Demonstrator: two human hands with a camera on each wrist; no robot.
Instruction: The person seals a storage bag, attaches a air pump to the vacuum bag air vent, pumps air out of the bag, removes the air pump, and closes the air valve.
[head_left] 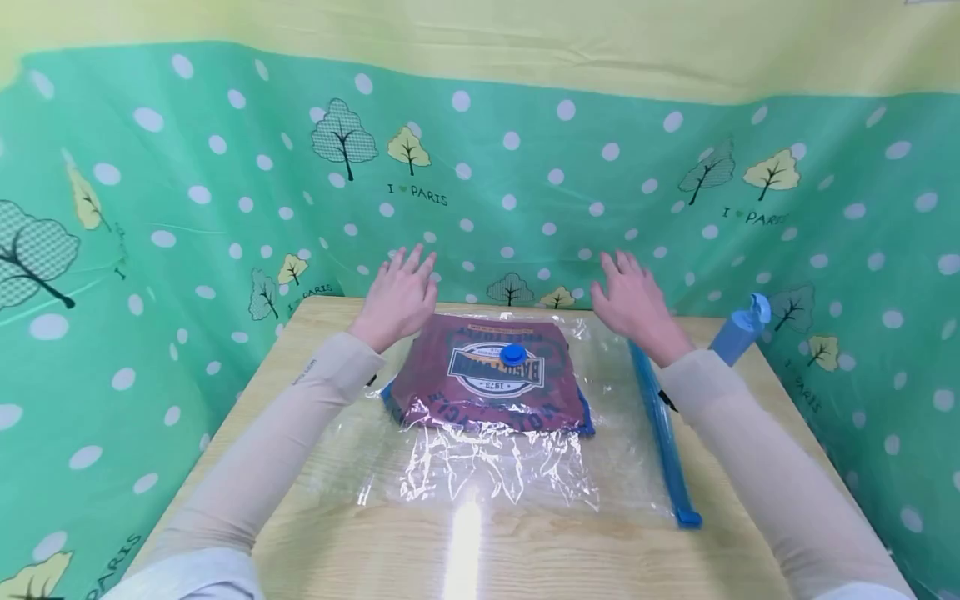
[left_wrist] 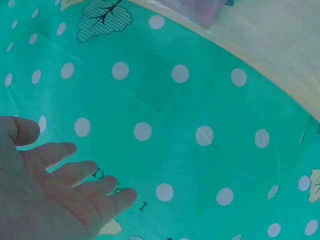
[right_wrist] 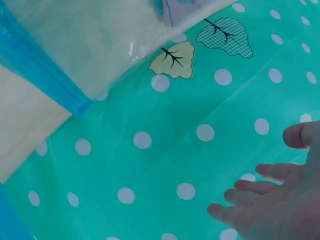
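A clear plastic vacuum storage bag [head_left: 622, 450] lies flat across the wooden table. Inside it is a folded maroon garment [head_left: 427, 375] with a printed logo and blue edges. The bag's round blue valve cap [head_left: 513, 355] sits over the logo, and its blue zip edge [head_left: 663, 433] runs along the right side. My left hand [head_left: 397, 300] is raised near the table's far left edge, fingers spread and holding nothing. Over the far right part of the bag my right hand [head_left: 633, 300] is likewise raised, its fingers extended. Both palms show bare in the wrist views.
A blue pump bottle-like thing [head_left: 738, 329] stands at the table's back right. Around the wooden table [head_left: 360, 550] hangs a green dotted curtain [head_left: 510, 183] with printed trees, close behind the far edge. Bright light reflects off the near tabletop.
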